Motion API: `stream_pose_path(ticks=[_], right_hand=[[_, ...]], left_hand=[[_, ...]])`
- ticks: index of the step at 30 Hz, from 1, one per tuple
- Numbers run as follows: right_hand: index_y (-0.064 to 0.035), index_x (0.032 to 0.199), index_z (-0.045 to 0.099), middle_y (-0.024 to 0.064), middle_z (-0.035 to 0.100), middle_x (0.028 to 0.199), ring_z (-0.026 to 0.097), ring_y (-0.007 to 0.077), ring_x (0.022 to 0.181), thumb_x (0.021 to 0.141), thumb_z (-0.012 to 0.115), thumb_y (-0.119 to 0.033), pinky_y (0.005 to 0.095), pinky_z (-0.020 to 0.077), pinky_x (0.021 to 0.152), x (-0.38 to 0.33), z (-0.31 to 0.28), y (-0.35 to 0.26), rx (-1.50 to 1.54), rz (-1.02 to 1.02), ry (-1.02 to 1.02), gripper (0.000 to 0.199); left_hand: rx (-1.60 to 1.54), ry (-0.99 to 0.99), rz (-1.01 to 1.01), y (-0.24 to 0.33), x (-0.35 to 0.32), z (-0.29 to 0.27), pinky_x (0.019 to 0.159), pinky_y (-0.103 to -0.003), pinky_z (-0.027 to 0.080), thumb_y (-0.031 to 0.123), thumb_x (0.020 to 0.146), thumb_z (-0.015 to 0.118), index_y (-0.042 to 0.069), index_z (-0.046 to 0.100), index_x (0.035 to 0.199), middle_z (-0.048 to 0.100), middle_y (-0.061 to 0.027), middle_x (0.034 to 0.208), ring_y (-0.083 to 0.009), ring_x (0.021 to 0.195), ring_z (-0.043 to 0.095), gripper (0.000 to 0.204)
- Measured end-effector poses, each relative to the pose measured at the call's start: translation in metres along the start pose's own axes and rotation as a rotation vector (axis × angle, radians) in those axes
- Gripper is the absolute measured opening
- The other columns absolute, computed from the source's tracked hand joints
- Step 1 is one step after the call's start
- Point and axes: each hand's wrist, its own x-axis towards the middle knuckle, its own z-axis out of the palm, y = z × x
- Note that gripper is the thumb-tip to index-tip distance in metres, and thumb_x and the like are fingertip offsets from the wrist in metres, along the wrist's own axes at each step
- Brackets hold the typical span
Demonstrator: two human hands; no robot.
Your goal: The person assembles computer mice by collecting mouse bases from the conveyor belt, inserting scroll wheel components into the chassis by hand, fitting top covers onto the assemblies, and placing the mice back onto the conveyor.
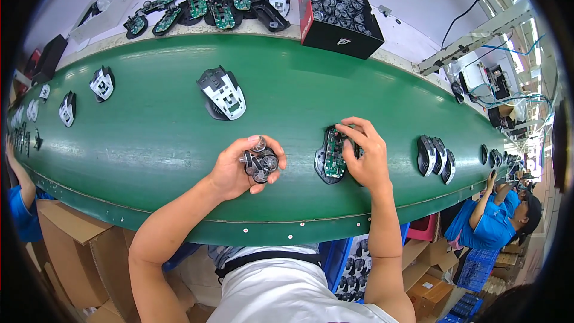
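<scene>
Black-red parts box (335, 34), circuit boards (197, 5) behind belt (149, 137).

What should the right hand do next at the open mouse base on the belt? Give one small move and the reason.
Probably press the part under the fingertips down into the open mouse base. The right hand already rests on that base with fingers curled over its upper edge, while the left hand holds a cluster of scroll wheels ready beside it.

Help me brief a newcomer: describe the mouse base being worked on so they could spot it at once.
Find the long green conveyor belt; near its front edge, right of centre, lies an open mouse base under the right hand. Unlike the white-topped mouse further back, it shows a bare green circuit board.
</scene>
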Motion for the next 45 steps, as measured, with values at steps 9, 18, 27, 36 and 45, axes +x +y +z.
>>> stream_pose_path(ticks=[9, 18, 27, 36, 45], right_hand=[[-0.004, 0.12, 0.064, 0.0093, 0.071, 0.112, 0.067, 0.0259, 0.099, 0.077, 0.067, 0.004, 0.0344, 0.0519, 0.084, 0.002, -0.002, 0.004, 0.049, 0.004, -0.051, 0.044], [-0.0071, 0.123, 0.062, 0.017, 0.063, 0.116, 0.062, 0.0321, 0.107, 0.083, 0.064, 0.003, 0.0396, 0.0515, 0.095, -0.001, 0.001, 0.009, 0.11, 0.075, -0.146, 0.041], [-0.0029, 0.136, 0.048, 0.0126, 0.059, 0.132, 0.048, 0.0367, 0.129, 0.091, 0.052, 0.002, 0.0455, 0.04, 0.106, -0.003, -0.001, 0.005, -0.073, -0.008, -0.224, 0.046], [-0.0016, 0.141, 0.045, 0.0144, 0.05, 0.144, 0.039, 0.0411, 0.137, 0.093, 0.047, -0.001, 0.0492, 0.0349, 0.111, -0.006, 0.004, 0.009, -0.354, -0.08, -0.234, 0.048], [-0.0055, 0.144, 0.045, 0.0122, 0.041, 0.152, 0.032, 0.0432, 0.141, 0.097, 0.046, -0.006, 0.0473, 0.0332, 0.114, 0.007, -0.004, 0.022, -0.123, 0.065, -0.427, 0.048]], left_hand=[[0.018, 0.018, 0.009, 0.001, -0.001, -0.002, 0.038, -0.025, 0.044, 0.043, 0.098, 0.04, 0.004, 0.059, 0.106, 0.061, -0.0171, 0.097, -0.0214, 0.073, 0.061, 0.044], [0.045, 0.039, 0.004, 0.003, -0.002, -0.003, 0.037, -0.024, 0.044, 0.045, 0.097, 0.041, 0.004, 0.058, 0.105, 0.059, -0.0178, 0.096, -0.0216, 0.072, 0.059, 0.045], [-0.004, -0.002, 0.009, 0.004, -0.007, -0.004, 0.039, -0.025, 0.045, 0.04, 0.099, 0.038, 0.003, 0.06, 0.106, 0.063, -0.0165, 0.097, -0.0209, 0.074, 0.062, 0.044], [0.017, -0.013, -0.005, 0.005, -0.01, -0.001, 0.039, -0.026, 0.044, 0.042, 0.098, 0.039, 0.003, 0.06, 0.106, 0.063, -0.0157, 0.097, -0.0203, 0.073, 0.062, 0.045], [0.048, -0.001, -0.01, 0.006, -0.012, -0.002, 0.038, -0.025, 0.043, 0.043, 0.098, 0.04, 0.003, 0.059, 0.106, 0.063, -0.0158, 0.096, -0.0201, 0.073, 0.061, 0.045]])
